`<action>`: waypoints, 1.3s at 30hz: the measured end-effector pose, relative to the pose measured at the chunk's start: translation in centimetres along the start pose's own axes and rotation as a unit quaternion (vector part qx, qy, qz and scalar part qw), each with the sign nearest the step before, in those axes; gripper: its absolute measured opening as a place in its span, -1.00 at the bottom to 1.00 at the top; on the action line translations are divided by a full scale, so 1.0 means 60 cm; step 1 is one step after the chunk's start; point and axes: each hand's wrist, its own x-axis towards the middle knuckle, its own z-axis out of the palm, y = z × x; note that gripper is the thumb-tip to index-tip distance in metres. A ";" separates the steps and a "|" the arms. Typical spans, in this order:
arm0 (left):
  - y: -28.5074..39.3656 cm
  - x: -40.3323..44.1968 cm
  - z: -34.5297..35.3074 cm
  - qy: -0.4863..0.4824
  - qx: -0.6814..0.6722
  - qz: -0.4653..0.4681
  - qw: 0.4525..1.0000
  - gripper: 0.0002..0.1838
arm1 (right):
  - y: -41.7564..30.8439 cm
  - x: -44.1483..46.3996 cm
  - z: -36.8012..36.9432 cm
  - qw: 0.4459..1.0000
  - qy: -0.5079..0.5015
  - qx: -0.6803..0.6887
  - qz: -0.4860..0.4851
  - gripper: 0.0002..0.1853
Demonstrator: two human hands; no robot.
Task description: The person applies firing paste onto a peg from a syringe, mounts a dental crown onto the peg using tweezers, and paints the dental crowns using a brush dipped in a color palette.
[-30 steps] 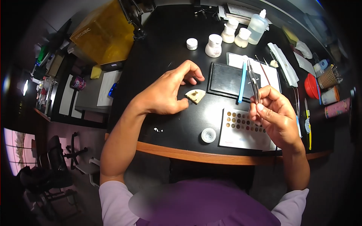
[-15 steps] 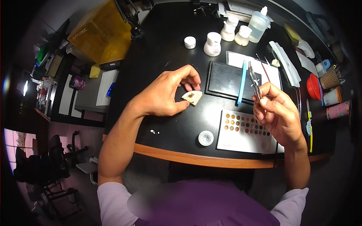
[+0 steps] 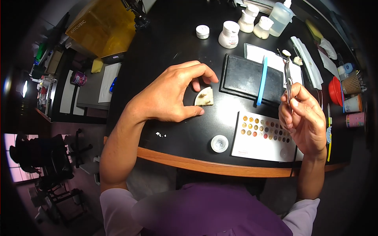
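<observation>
My left hand [image 3: 169, 92] rests on the black table with thumb and fingers apart, curved around a small beige honeycomb wedge [image 3: 204, 97]. Nothing is gripped between its fingers. Metal tweezers [image 3: 288, 76] stand upright in the closed fingers of my right hand [image 3: 301, 114], and a small whitish piece [image 3: 286, 52] shows at their tip. Below that hand lies a white palette [image 3: 256, 147] with rows of coloured wells. A black case [image 3: 244, 76] with a blue stick [image 3: 262, 80] across it sits between my hands.
A small clear cup [image 3: 219, 144] stands near the wooden table edge [image 3: 189, 162]. White crumbs [image 3: 160, 134] lie left of it. White jars [image 3: 229, 35] and a clear bottle [image 3: 280, 19] stand at the back. A red bowl [image 3: 335, 90] and cups are at the right.
My right hand has moved right with the tweezers, and a whitish piece now shows at their tip. The wedge has turned beside my left hand, whose thumb is now off it.
</observation>
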 end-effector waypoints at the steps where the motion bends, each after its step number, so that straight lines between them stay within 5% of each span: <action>1: 0.003 0.000 -0.001 -0.002 -0.002 -0.003 1.000 -0.37 | 0.000 0.000 -0.007 1.000 -0.025 0.005 0.002 -0.77; 39: 0.052 0.007 0.008 0.065 -0.059 0.006 0.996 -0.48 | 0.024 -0.009 0.030 0.993 -0.063 -0.103 0.007 -0.72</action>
